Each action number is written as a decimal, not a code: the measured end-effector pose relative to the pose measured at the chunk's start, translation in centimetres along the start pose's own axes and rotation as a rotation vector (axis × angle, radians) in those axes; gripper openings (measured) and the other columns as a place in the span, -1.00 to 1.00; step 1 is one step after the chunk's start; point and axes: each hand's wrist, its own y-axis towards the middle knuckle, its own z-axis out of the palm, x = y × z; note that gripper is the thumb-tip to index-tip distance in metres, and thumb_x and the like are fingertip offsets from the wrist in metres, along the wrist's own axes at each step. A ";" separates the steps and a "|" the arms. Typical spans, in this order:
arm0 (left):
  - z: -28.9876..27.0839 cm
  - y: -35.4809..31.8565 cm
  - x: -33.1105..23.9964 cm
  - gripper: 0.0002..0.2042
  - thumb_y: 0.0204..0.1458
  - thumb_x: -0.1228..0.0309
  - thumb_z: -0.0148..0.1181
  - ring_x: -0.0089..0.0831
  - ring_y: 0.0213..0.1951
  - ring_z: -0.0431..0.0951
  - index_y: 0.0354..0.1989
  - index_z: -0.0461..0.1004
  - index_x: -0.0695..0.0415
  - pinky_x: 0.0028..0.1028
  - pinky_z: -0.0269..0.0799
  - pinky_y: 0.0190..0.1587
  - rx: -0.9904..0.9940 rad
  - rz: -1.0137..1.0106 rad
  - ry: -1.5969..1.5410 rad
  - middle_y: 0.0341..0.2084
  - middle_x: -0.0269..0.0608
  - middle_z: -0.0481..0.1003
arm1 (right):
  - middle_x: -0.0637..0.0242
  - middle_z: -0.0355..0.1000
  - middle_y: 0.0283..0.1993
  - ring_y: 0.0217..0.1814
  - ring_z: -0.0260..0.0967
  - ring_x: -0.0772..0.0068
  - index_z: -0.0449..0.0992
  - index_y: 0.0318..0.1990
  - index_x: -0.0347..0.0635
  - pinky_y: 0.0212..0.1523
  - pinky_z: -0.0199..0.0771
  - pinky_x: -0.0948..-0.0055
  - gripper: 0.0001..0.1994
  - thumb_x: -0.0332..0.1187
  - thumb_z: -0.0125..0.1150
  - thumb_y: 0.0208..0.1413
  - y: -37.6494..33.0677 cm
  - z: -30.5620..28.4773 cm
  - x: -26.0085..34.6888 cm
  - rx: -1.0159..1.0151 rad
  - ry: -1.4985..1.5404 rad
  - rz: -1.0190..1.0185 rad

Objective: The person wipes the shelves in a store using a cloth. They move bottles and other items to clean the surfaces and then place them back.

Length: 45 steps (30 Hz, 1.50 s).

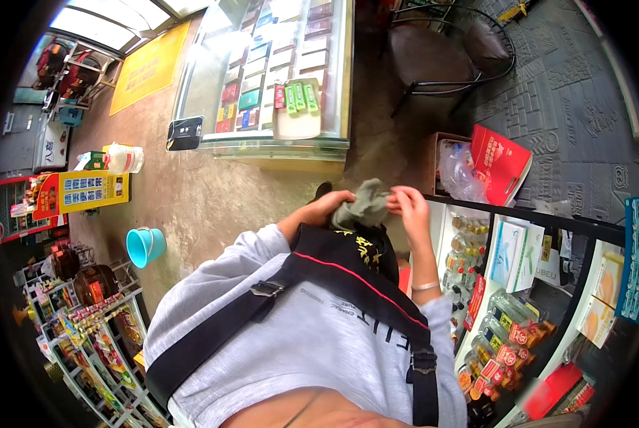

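Note:
A crumpled grey-green cloth [366, 205] hangs between my two hands in front of my black apron [358, 282]. My left hand [330, 203] is closed on the cloth's left side. At its right side my right hand [409, 208] is raised, the thumb and fingers pinching the cloth's edge. A pale bracelet [425, 286] circles my right wrist. Parts of the cloth are folded over, and my left fingertips are partly hidden behind it.
Ahead stands a glass display counter [284, 146] filled with small boxes. A blue bucket [146, 247] and a yellow carton [94, 191] are on the floor at left. Bottle shelves [501, 342] line the right, a snack rack [94, 321] the left. A dark chair [433, 53] stands far right.

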 end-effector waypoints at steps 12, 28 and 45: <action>-17.8 -7.6 -2.5 -0.72 0.00 0.29 -0.05 -0.30 -0.25 0.54 -0.19 0.45 0.17 -0.33 0.45 -0.08 -0.297 0.114 -0.204 -0.27 -0.15 0.53 | -0.03 0.45 -0.15 -0.20 0.49 0.19 0.32 -0.03 -0.45 -0.21 0.60 0.33 -0.54 -0.12 0.02 0.18 10.7 21.5 -1.8 0.339 0.399 0.643; -15.2 -1.9 -8.3 -0.73 0.01 0.27 -0.02 -0.26 -0.31 0.53 -0.25 0.44 0.20 -0.32 0.47 -0.17 -0.138 -0.037 0.081 -0.34 -0.15 0.52 | 0.27 0.40 -0.13 -0.07 0.38 0.33 0.35 -0.07 -0.16 -0.21 0.55 0.18 -0.77 -0.35 -0.01 0.12 4.8 13.6 -5.9 -0.138 0.573 0.174; -1.9 6.6 -5.7 -0.68 0.04 0.23 -0.06 -0.27 -0.19 0.51 -0.15 0.42 0.18 -0.31 0.39 -0.03 0.083 -0.253 0.483 -0.26 -0.15 0.52 | 0.26 0.41 -0.18 -0.20 0.44 0.30 0.39 -0.08 -0.24 -0.40 0.62 0.27 -0.74 -0.41 -0.01 0.05 -19.6 -17.9 -0.5 -1.066 0.570 -0.145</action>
